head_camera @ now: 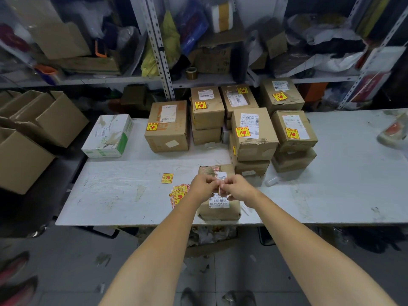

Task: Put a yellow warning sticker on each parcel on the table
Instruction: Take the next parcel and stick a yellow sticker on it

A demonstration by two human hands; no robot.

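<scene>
A brown parcel (220, 212) with a white barcode label lies at the table's near edge. Above it my left hand (204, 186) and my right hand (237, 187) meet, and both pinch a small sticker (219, 189) seen edge-on between the fingertips. A fanned pile of yellow warning stickers (177, 195) lies just left of the parcel, and a single sticker (167, 178) lies farther back. Several stacked brown parcels (254, 133) behind carry yellow stickers. A white and green box (108, 135) at the left shows none.
The white table (123, 191) runs left to right. Open cardboard cartons (33, 133) stand off its left end. Cluttered metal shelves (163, 51) rise behind. A small white bottle (271, 181) lies right of the near parcel. Scraps litter the floor.
</scene>
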